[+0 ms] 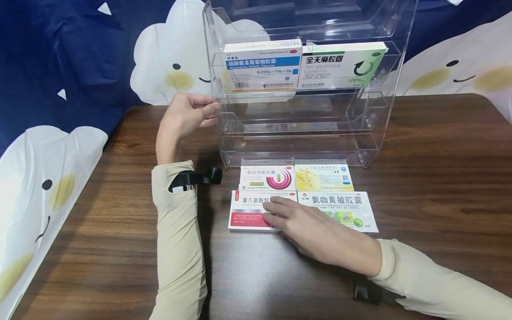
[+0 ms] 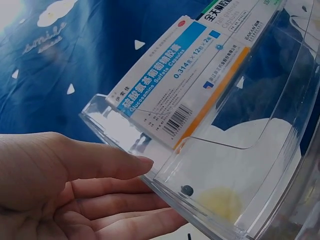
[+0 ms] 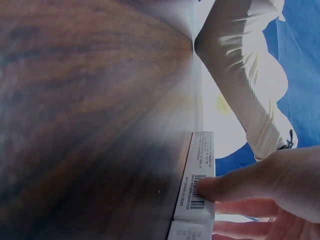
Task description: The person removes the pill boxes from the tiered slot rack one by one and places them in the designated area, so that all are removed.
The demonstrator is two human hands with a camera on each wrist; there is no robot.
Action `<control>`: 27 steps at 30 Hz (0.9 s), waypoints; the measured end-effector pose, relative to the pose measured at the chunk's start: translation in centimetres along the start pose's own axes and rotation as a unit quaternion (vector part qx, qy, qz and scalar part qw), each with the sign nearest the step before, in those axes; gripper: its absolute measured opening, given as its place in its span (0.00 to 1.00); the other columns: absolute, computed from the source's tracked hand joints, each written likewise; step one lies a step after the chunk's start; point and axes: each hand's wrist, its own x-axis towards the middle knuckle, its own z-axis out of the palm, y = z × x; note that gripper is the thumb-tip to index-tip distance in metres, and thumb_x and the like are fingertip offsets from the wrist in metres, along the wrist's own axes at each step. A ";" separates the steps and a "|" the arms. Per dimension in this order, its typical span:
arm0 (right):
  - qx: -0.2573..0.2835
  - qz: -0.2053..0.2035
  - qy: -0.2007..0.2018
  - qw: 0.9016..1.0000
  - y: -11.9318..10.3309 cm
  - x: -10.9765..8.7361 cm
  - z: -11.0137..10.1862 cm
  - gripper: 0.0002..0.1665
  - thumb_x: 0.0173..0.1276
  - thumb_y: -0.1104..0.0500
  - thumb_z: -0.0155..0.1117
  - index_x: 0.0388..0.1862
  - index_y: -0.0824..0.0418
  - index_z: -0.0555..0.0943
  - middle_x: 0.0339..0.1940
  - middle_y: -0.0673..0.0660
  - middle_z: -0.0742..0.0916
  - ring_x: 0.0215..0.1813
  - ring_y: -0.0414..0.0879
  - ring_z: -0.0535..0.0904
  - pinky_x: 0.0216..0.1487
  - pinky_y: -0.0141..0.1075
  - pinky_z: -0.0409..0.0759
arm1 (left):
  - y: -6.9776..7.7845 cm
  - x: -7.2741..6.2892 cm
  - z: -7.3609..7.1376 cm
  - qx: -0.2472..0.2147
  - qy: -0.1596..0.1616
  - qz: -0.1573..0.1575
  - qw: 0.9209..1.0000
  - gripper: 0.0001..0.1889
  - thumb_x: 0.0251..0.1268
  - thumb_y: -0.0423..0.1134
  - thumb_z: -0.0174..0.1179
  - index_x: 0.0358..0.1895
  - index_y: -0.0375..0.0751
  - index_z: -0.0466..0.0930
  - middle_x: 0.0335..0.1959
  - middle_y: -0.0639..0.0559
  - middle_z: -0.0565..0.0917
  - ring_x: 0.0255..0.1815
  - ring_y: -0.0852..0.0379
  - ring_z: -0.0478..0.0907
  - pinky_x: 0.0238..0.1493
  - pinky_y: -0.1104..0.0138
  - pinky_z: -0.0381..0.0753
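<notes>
My left hand is at the left side of a clear plastic display rack, its thumb on the rack's edge and the other fingers behind. My right hand holds a red-and-white medicine box lying flat on the table. In the right wrist view, the thumb is against the box's near side, over a barcode; the fingers lie across the top. Beside it, a white-and-green medicine box is partly covered by the hand. Behind these lie a pink-ringed box and a yellow-and-white box.
On an upper tier of the rack stand a blue-striped capsule box and a green-and-white capsule box. The dark wooden table carries everything. A blue cloth with white clouds hangs behind.
</notes>
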 end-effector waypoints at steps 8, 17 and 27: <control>0.004 -0.007 0.010 1.000 0.5 -0.3 -0.1 0.26 0.58 0.72 0.67 0.58 0.67 0.79 0.61 0.63 0.79 0.65 0.57 0.73 0.64 0.49 0.74 | 0.2 0.2 0.3 0.011 -0.008 -0.005 1.000 0.19 0.71 0.35 0.57 0.61 0.29 0.75 0.57 0.38 0.80 0.34 0.67 0.83 0.54 0.67 0.81; 0.031 -0.018 0.036 0.999 1.1 -0.5 -0.3 0.25 0.58 0.64 0.71 0.56 0.66 0.80 0.57 0.62 0.82 0.61 0.55 0.76 0.62 0.46 0.77 | -0.1 0.3 0.5 -0.008 -0.007 0.007 1.000 0.19 0.70 0.34 0.58 0.60 0.28 0.75 0.56 0.36 0.80 0.35 0.67 0.83 0.48 0.72 0.83; 0.017 0.096 0.225 0.969 7.1 -0.1 -8.7 0.20 0.55 0.70 0.72 0.48 0.70 0.81 0.46 0.66 0.86 0.48 0.58 0.83 0.51 0.50 0.83 | -0.1 -0.2 -0.3 0.030 -0.011 0.011 0.999 0.22 0.70 0.39 0.59 0.62 0.32 0.74 0.59 0.38 0.78 0.38 0.66 0.84 0.58 0.68 0.79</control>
